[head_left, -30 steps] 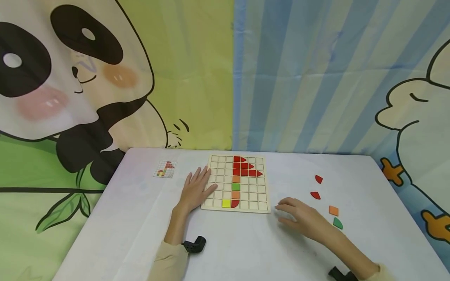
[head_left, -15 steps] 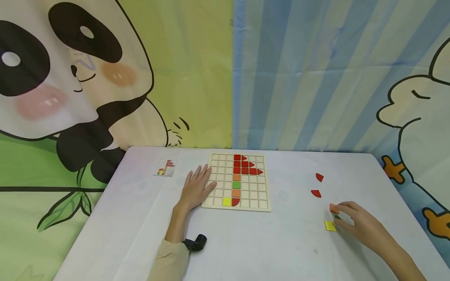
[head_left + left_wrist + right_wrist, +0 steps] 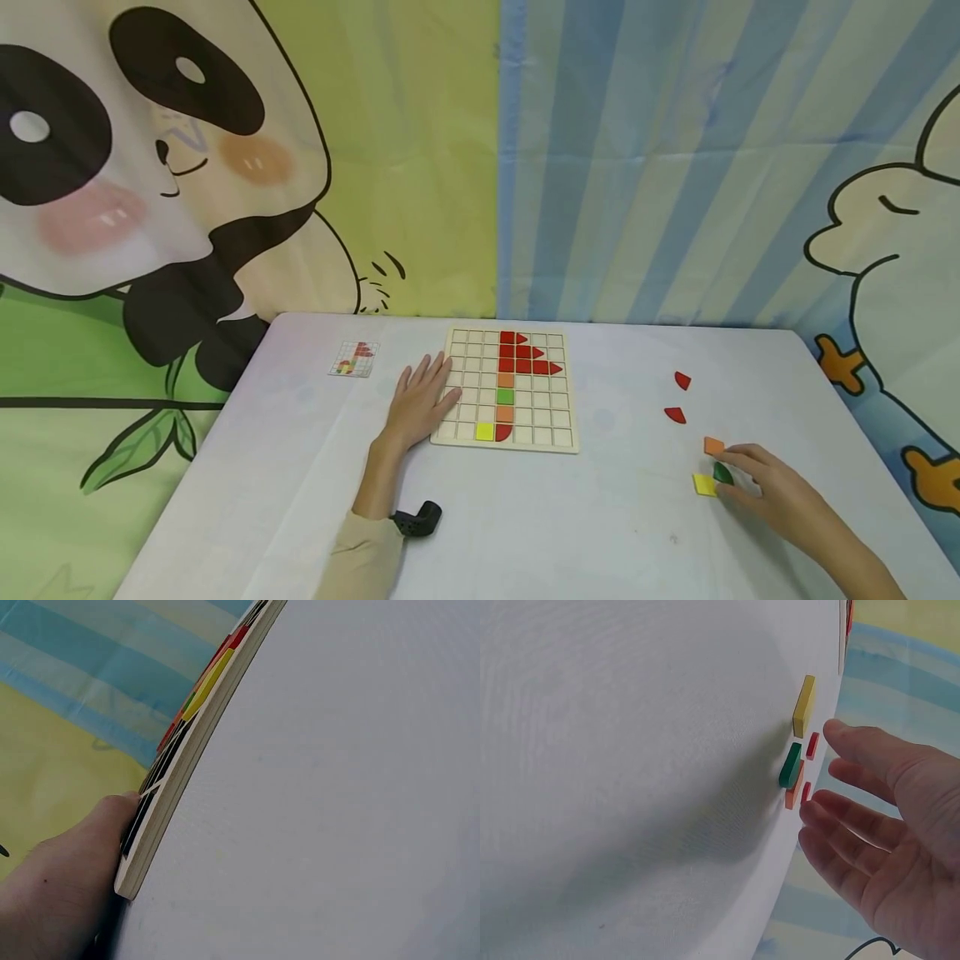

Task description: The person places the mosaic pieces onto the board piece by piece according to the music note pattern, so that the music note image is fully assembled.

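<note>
My left hand [image 3: 420, 400] rests spread on the left edge of a wooden grid board [image 3: 465, 408]; in the left wrist view its thumb [image 3: 112, 814] lies on the board's rim. Set in the board are red, orange, green and yellow pieces. On the right of the table my right hand [image 3: 772, 483] hovers around a green quarter-round piece [image 3: 722, 473], thumb and fingers apart with nothing between them. An orange square [image 3: 713, 446] lies by its fingertips and a yellow square [image 3: 704, 484] beside its thumb. The right wrist view shows the green piece [image 3: 790, 765] beyond the fingers.
Two red quarter-round pieces [image 3: 675, 415] lie farther back on the right. A small pattern card [image 3: 354, 359] lies left of the board. Printed curtains [image 3: 645, 167] stand behind the white table [image 3: 547, 533].
My right hand has moved from beside the board to the right-hand pieces, and a yellow square now lies there. Over the last half second its fingers have parted around the green piece. The left hand stays put.
</note>
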The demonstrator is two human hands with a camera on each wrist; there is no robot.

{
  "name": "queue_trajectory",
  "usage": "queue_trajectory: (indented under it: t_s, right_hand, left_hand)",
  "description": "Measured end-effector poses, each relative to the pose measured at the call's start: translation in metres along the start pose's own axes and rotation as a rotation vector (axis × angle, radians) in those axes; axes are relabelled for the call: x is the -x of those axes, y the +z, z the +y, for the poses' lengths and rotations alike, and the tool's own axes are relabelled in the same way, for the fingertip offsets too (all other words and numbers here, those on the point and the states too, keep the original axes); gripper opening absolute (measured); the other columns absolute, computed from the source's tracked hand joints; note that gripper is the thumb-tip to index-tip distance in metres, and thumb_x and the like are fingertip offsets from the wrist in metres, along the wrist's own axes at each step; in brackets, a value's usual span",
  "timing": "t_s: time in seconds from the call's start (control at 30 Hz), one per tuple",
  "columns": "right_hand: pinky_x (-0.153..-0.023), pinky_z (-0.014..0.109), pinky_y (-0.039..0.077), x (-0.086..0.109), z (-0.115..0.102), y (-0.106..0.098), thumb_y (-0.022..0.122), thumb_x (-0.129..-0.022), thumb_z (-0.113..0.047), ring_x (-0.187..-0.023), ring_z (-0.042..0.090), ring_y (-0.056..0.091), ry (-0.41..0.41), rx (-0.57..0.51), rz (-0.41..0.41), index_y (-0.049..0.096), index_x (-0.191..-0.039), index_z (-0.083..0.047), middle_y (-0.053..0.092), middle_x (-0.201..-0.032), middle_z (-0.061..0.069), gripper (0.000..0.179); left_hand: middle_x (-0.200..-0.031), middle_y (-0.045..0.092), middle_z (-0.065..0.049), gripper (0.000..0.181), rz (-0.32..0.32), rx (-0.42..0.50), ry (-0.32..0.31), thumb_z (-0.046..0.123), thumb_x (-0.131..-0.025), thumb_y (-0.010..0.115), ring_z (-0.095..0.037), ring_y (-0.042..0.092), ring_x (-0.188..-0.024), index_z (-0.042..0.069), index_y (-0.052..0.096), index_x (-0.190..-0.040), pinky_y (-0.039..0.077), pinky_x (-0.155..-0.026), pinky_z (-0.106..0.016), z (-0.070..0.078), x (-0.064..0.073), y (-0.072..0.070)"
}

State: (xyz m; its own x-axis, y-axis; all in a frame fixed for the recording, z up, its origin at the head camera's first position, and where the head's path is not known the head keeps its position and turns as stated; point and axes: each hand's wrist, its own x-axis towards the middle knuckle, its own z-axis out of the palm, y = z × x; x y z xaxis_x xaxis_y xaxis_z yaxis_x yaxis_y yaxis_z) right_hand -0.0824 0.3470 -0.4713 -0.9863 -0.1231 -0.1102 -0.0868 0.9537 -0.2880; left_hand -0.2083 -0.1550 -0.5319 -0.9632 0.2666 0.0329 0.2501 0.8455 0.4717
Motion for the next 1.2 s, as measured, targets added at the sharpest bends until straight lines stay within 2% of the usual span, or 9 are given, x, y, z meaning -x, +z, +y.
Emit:
queue_trajectory:
  t_s: [0.23, 0.37, 0.43, 0.57, 0.7, 0.8, 1.0, 1.07, 1.2]
  right_hand:
    - [-0.085, 0.058, 0.06, 0.003, 0.002, -0.002, 0.089, -0.078, -0.017, -0.103, 0.044, 0.063, -0.007, -0.001, 0.034, 0.071, -0.12, 0.004, 0.064, -0.117, 0.025, 0.051]
    - [-0.083, 0.056, 0.061, 0.003, 0.005, 0.001, 0.089, -0.079, -0.018, -0.102, 0.043, 0.063, 0.016, -0.028, 0.001, 0.07, -0.121, 0.005, 0.064, -0.116, 0.025, 0.051]
    - [-0.082, 0.052, 0.062, 0.002, 0.004, 0.004, 0.089, -0.079, -0.018, -0.098, 0.037, 0.064, 0.007, -0.033, -0.007, 0.071, -0.12, 0.004, 0.066, -0.114, 0.021, 0.05]
    - [-0.08, 0.044, 0.062, 0.001, 0.001, 0.008, 0.09, -0.077, -0.015, -0.094, 0.026, 0.065, -0.07, -0.036, -0.007, 0.076, -0.115, -0.003, 0.07, -0.11, 0.01, 0.042]
    - [-0.079, 0.036, 0.064, 0.002, -0.005, 0.012, 0.092, -0.073, -0.013, -0.092, 0.021, 0.068, -0.154, -0.004, 0.003, 0.079, -0.107, -0.01, 0.073, -0.108, 0.004, 0.036]
    - [-0.076, 0.03, 0.063, 0.0, -0.008, 0.012, 0.092, -0.072, -0.011, -0.086, 0.014, 0.066, -0.172, 0.017, -0.004, 0.08, -0.105, -0.01, 0.073, -0.105, 0.001, 0.034]
    - [-0.076, 0.032, 0.063, -0.005, -0.016, 0.01, 0.091, -0.074, -0.012, -0.084, 0.012, 0.063, -0.161, 0.023, -0.028, 0.079, -0.103, -0.008, 0.073, -0.102, 0.0, 0.032]
    - [-0.075, 0.029, 0.062, -0.007, -0.02, 0.01, 0.092, -0.075, -0.015, -0.082, 0.009, 0.06, -0.167, 0.02, -0.025, 0.079, -0.103, -0.01, 0.071, -0.099, -0.003, 0.031]
    - [-0.068, 0.021, 0.056, -0.01, -0.037, 0.011, 0.091, -0.077, -0.018, -0.077, -0.001, 0.053, -0.258, -0.031, -0.009, 0.079, -0.101, -0.012, 0.067, -0.093, -0.011, 0.027]
  left_hand:
    - [-0.173, 0.022, -0.007, 0.07, -0.001, -0.001, -0.005, 0.049, -0.107, 0.047, -0.03, 0.012, -0.162, 0.012, 0.028, -0.165, 0.003, -0.131, -0.055, 0.003, -0.001, -0.001]
    - [-0.173, 0.022, -0.007, 0.07, -0.007, -0.003, -0.008, 0.049, -0.107, 0.046, -0.03, 0.011, -0.162, 0.013, 0.028, -0.165, 0.003, -0.131, -0.055, 0.003, -0.001, -0.001]
    - [-0.173, 0.022, -0.007, 0.07, -0.006, -0.005, -0.009, 0.049, -0.107, 0.046, -0.03, 0.011, -0.162, 0.013, 0.028, -0.165, 0.003, -0.131, -0.055, 0.003, -0.001, -0.001]
    - [-0.173, 0.022, -0.007, 0.07, 0.001, -0.008, -0.007, 0.048, -0.107, 0.046, -0.03, 0.012, -0.162, 0.013, 0.029, -0.165, 0.003, -0.131, -0.055, 0.002, -0.001, 0.0]
    - [-0.173, 0.022, -0.007, 0.07, 0.003, -0.006, -0.004, 0.049, -0.107, 0.046, -0.03, 0.012, -0.162, 0.013, 0.029, -0.165, 0.004, -0.131, -0.055, 0.001, -0.001, 0.001]
    - [-0.173, 0.022, -0.007, 0.07, 0.004, -0.006, -0.003, 0.049, -0.107, 0.046, -0.03, 0.012, -0.162, 0.012, 0.029, -0.165, 0.004, -0.131, -0.055, 0.001, 0.0, 0.001]
    - [-0.173, 0.022, -0.007, 0.07, 0.006, 0.0, -0.001, 0.048, -0.108, 0.046, -0.03, 0.012, -0.162, 0.012, 0.029, -0.164, 0.004, -0.131, -0.055, 0.001, 0.0, 0.0]
    - [-0.173, 0.022, -0.006, 0.069, 0.006, -0.002, -0.001, 0.048, -0.108, 0.046, -0.03, 0.012, -0.162, 0.013, 0.029, -0.164, 0.004, -0.131, -0.055, 0.001, 0.001, 0.0]
    - [-0.173, 0.022, -0.006, 0.068, 0.006, -0.002, -0.003, 0.047, -0.108, 0.046, -0.03, 0.012, -0.162, 0.013, 0.029, -0.164, 0.004, -0.131, -0.055, 0.001, 0.0, 0.001]
